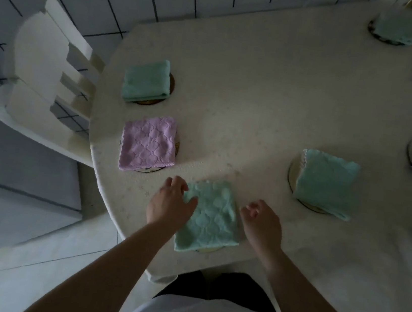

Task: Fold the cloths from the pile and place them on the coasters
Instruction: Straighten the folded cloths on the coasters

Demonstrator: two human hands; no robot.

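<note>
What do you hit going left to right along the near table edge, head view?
White chair → lilac folded cloth → left hand → green folded cloth → right hand → teal folded cloth.

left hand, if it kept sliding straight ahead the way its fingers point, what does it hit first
The left hand rests on the left edge of the near green cloth, fingers pointing up and away across the table. Straight ahead is bare tabletop; the purple cloth sits just left of that line, though depth is hard to judge.
</note>
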